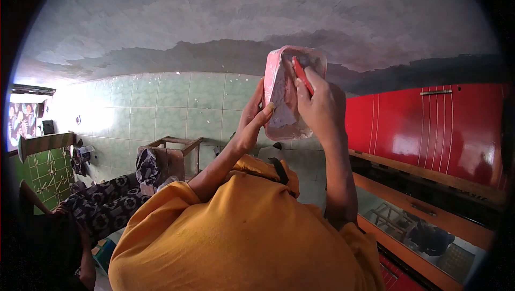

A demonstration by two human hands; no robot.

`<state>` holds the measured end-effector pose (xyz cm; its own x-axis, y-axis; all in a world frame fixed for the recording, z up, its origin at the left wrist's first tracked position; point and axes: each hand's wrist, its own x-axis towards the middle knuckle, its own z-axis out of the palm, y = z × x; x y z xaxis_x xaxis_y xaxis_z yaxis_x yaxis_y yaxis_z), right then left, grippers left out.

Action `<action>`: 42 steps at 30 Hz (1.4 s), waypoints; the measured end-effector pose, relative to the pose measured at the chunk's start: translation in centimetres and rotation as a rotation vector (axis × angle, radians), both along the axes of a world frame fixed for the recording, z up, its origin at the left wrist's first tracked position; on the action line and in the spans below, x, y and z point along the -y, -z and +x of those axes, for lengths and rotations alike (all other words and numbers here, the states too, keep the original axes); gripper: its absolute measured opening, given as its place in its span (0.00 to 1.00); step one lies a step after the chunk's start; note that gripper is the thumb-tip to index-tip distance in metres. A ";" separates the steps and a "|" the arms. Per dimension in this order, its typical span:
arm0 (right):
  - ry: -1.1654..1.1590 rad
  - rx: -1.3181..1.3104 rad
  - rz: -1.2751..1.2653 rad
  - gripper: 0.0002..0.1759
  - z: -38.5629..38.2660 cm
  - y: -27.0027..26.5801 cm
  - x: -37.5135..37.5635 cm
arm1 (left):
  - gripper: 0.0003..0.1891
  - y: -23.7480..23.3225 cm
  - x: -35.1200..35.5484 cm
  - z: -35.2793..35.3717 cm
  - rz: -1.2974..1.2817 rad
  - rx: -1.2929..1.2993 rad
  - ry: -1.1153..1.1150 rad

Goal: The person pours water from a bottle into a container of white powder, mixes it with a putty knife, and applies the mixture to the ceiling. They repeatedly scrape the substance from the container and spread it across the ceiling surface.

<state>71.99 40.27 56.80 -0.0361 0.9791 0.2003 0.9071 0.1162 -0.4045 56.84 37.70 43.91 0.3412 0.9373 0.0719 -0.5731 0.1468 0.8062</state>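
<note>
My left hand (256, 116) is closed around the left side of a pink plastic tub (272, 71), with the thumb over its rim. Grey-white putty (284, 122) coats the inside of the tub, which is tilted so that its opening faces me. My right hand (321, 103) is closed on a red-handled putty knife (302, 75) inside the tub. The blade cannot be clearly told apart from the putty. Beyond the tub stands a grey wall (214, 17), with a darker uneven band (204, 55) along its lower part.
Green floor tiles (171, 98) with white specks run along the wall. A red cabinet (413, 124) stands close on my right. A wooden stool (177, 157) is at my left, near dark patterned cloth (107, 200). Another person's arm (86, 253) shows at the lower left.
</note>
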 end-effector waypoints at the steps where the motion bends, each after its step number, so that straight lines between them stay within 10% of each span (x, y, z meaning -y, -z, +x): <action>1: -0.024 -0.011 0.006 0.08 -0.1 0.1 0.2 | 0.43 0.1 -0.1 0.0 -0.006 0.015 0.001; 42: 0.082 -0.007 -0.076 0.11 -1.4 -2.3 3.8 | 0.41 -1.5 0.5 0.7 0.007 0.226 -0.077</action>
